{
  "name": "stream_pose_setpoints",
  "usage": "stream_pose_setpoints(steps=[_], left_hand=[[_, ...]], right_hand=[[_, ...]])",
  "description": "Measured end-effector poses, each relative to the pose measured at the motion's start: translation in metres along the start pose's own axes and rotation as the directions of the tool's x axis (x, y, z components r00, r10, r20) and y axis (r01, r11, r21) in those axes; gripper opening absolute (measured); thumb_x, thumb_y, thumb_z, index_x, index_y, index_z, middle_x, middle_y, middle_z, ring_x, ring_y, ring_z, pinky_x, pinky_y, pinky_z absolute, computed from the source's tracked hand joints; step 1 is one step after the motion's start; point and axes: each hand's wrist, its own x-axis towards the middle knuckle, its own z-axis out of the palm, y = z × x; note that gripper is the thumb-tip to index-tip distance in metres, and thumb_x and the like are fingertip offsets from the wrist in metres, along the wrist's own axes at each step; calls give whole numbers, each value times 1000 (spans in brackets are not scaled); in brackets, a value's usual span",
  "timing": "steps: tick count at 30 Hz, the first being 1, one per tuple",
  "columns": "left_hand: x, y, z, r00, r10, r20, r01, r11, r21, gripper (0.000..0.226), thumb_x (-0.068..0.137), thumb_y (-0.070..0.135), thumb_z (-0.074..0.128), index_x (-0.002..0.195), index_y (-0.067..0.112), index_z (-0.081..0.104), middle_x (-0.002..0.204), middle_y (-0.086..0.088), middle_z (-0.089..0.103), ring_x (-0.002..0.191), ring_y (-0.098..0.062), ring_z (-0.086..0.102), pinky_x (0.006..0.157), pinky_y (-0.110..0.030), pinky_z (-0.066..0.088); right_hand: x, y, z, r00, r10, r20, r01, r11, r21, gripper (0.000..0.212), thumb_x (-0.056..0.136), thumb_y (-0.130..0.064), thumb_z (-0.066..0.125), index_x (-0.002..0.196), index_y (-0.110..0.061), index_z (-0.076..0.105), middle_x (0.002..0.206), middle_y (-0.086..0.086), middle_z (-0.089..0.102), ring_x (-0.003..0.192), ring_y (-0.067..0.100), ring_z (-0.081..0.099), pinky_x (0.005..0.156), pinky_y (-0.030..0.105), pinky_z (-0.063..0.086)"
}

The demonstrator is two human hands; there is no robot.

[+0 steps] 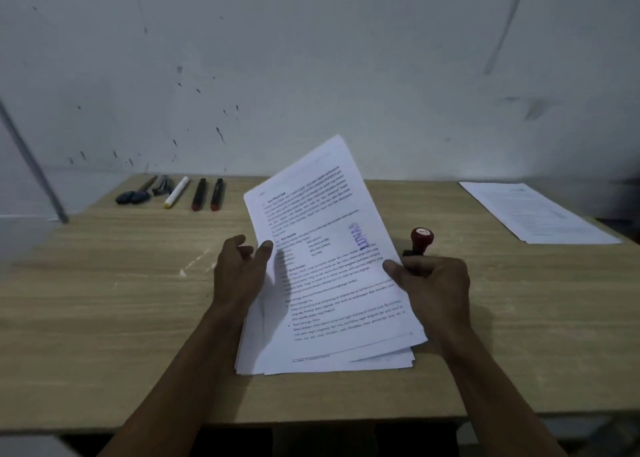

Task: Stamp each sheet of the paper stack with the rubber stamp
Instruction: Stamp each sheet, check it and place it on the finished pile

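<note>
We note the wooden desk (104, 318) carrying the paper stack (311, 359) at centre front. A printed sheet (322, 235) with a purple stamp mark is tilted up off it. Left hand (239, 269) pinches its left edge; right hand (433, 283) pinches its right edge, fingers also curled around the rubber stamp (420, 238).

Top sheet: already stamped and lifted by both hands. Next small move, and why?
Probably carry the top sheet right to the separate sheets at the far right. It bears a purple stamp mark, both the left hand and right hand pinch it, and the rubber stamp stands idle.
</note>
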Motion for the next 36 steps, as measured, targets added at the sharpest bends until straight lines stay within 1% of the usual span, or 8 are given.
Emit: stream_pose_setpoints(steps=[3, 7, 10, 18, 23, 26, 28, 36], left_hand=[[6, 15, 2, 993, -28, 114, 51, 976, -213, 40, 90, 22, 67, 125, 5, 60, 113, -7, 68, 107, -28, 63, 84, -36, 50], [15, 46, 11, 988, -39, 151, 96, 914, -395, 20, 86, 3, 67, 106, -2, 68, 101, -17, 73, 89, -32, 69, 79, -41, 58], [20, 69, 22, 986, -32, 164, 107, 877, -469, 8, 80, -2, 72, 87, -1, 70, 88, -15, 74, 77, -29, 70, 76, -37, 59], [25, 130, 83, 979, -5, 203, 110, 854, -508, 17, 66, -1, 81, 79, 3, 70, 76, -10, 75, 69, -23, 72, 62, -26, 58], [27, 167, 136, 975, 34, 222, 70, 893, -444, 14, 69, -1, 81, 77, 2, 69, 75, -12, 73, 61, -19, 70, 61, -26, 60], [28, 186, 176, 971, 67, 232, 27, 924, -381, 20, 72, 0, 80, 86, 0, 65, 78, -13, 71, 50, -14, 67, 47, -21, 54], [31, 195, 204, 966, 94, 241, -16, 951, -310, 28, 72, 3, 82, 93, 1, 63, 80, -14, 71, 51, -18, 66, 43, -22, 51], [44, 201, 338, 901, 177, 397, -194, 981, 2, 33, 73, -1, 77, 98, 0, 56, 88, -20, 67, 54, -24, 68, 37, -26, 50]], right_hand=[[10, -9, -10, 999, 5, 34, -9, 993, 117, 2, 81, -12, 78, 83, -12, 79, 72, 0, 76, 69, 19, 74, 70, 41, 61], [28, -21, -30, 998, -61, -16, 63, 986, 151, 17, 86, -9, 73, 73, -20, 75, 72, -1, 75, 68, 14, 73, 64, 29, 60], [44, -22, -45, 999, -41, -7, 42, 987, 157, 18, 90, -9, 68, 75, -17, 75, 67, -8, 74, 61, 8, 71, 55, 20, 55], [85, -5, -89, 994, 39, -99, -24, 990, 142, 11, 81, -11, 79, 70, -10, 75, 67, 0, 74, 62, 16, 72, 60, 30, 55], [125, 11, -116, 975, 48, -217, -47, 999, 11, 20, 88, -16, 71, 71, -7, 75, 65, 3, 72, 62, 18, 70, 62, 32, 56], [157, 23, -137, 961, 46, -273, -83, 988, -126, 28, 93, -19, 65, 73, 0, 72, 70, 12, 69, 69, 28, 67, 70, 43, 56], [179, 28, -155, 954, 40, -297, -115, 965, -237, 27, 95, -22, 61, 77, -5, 71, 73, 9, 68, 70, 27, 65, 71, 43, 57], [253, 60, -218, 904, 104, -415, -354, 726, -590, 22, 93, -32, 62, 109, -16, 63, 111, 10, 64, 101, 32, 62, 75, 34, 42]])
